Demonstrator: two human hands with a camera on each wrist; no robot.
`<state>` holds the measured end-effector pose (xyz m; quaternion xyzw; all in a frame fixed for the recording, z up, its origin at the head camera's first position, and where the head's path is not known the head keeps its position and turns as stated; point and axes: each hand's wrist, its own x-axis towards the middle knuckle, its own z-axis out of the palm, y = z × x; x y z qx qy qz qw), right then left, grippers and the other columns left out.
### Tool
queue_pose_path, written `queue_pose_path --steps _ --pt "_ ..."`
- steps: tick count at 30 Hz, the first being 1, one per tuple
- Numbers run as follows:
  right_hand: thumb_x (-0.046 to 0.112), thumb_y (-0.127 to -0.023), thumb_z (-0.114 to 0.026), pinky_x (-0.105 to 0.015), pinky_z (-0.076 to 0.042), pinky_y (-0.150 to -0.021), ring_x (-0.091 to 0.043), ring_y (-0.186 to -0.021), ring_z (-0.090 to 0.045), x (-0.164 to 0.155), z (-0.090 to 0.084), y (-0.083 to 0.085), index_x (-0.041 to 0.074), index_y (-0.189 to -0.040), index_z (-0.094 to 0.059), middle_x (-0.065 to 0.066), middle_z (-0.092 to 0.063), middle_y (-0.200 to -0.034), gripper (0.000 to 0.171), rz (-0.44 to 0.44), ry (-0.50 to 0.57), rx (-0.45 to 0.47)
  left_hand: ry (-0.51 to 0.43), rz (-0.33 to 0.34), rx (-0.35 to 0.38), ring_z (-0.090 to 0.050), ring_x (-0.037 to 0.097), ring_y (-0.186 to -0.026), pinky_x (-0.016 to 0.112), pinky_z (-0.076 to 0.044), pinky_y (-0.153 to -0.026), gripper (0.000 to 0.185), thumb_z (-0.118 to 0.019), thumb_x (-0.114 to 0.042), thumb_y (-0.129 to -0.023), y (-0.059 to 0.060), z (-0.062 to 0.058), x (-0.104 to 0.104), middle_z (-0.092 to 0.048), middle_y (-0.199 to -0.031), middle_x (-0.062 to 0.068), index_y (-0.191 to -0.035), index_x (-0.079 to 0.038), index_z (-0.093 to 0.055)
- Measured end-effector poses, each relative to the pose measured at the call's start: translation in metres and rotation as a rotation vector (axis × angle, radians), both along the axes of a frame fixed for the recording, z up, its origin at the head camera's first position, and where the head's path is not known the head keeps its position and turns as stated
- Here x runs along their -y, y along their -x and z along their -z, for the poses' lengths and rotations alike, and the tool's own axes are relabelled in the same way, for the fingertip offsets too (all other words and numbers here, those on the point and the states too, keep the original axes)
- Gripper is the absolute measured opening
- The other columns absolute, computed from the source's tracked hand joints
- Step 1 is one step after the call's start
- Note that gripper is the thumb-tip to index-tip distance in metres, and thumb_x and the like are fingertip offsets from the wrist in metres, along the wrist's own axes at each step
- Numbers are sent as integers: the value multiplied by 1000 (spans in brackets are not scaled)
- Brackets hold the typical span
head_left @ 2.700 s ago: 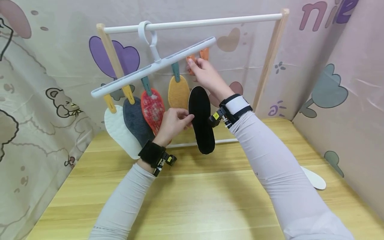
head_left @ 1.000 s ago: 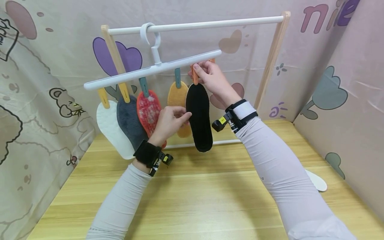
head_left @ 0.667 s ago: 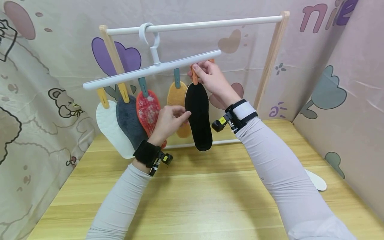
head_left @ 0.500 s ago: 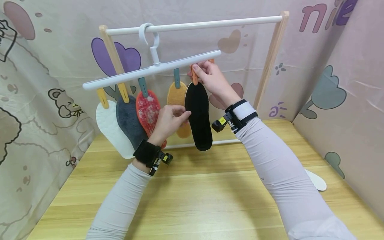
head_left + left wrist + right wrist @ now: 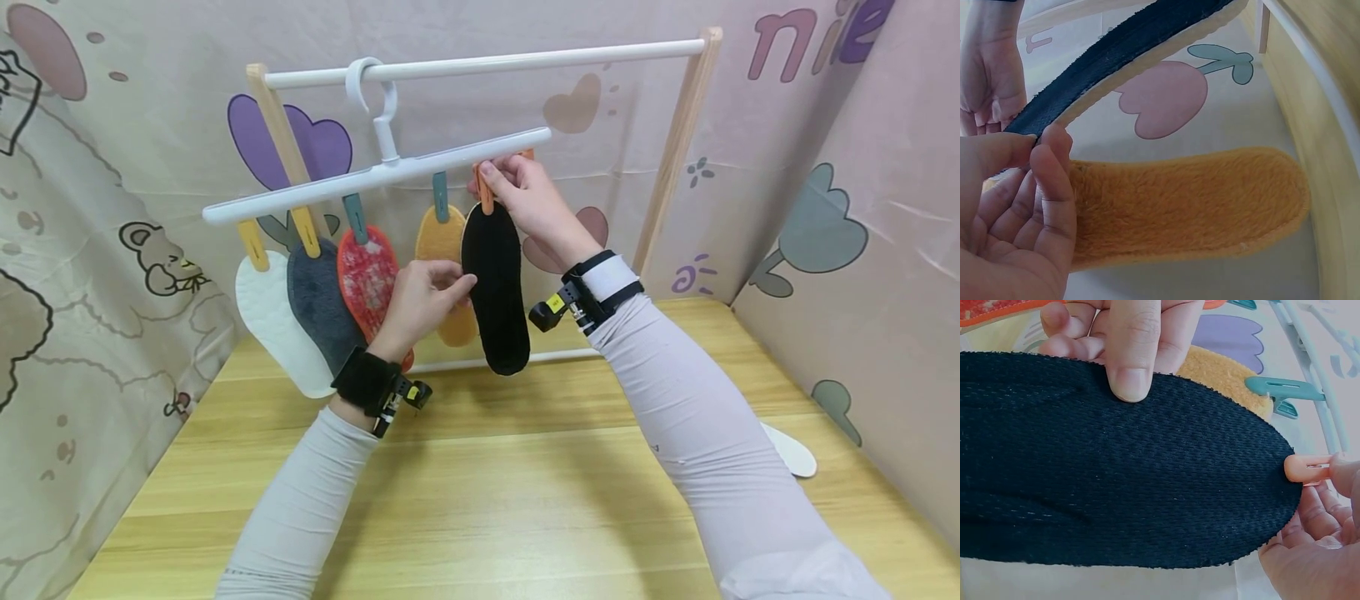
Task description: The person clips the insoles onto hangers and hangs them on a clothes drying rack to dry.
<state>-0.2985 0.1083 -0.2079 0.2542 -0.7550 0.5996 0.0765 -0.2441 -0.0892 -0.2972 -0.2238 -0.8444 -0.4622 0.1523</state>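
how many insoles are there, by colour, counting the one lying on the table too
white insoles: 2, one clipped, one lying on the table
grey insole: 1
red insole: 1
mustard insole: 1
black insole: 1, pinched by the left hand, its orange clip squeezed by the right hand
total: 6

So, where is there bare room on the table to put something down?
The wooden table is bare between the two sleeves and left of the left sleeve. It is crowded under the hanger, where insoles hang side by side. A white insole lies at the right edge.
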Motion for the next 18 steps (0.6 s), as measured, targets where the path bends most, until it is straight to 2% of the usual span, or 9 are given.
queue_pose_path --steps 12,18 --pt "25 -115 -49 -33 -45 -123 -26 -131 -68 1 0 1 -3 -141 -57 -21 -70 -136 39 0 -15 -14 -7 1 -10 -72 20 -67 25 -55 -62 20 -74 -21 -104 1 -4 1 -79 -80 13 -96 -4 -80" --pt "26 -115 -49 -33 -44 -124 -25 -132 -67 1 0 -1 -1 -143 -57 -20 -70 -137 39 3 -17 -12 -12 -5 4 -75 23 -70 24 -57 -64 20 -74 -21 -104 1 -4 2 -79 -82 14 -100 -3 -79"
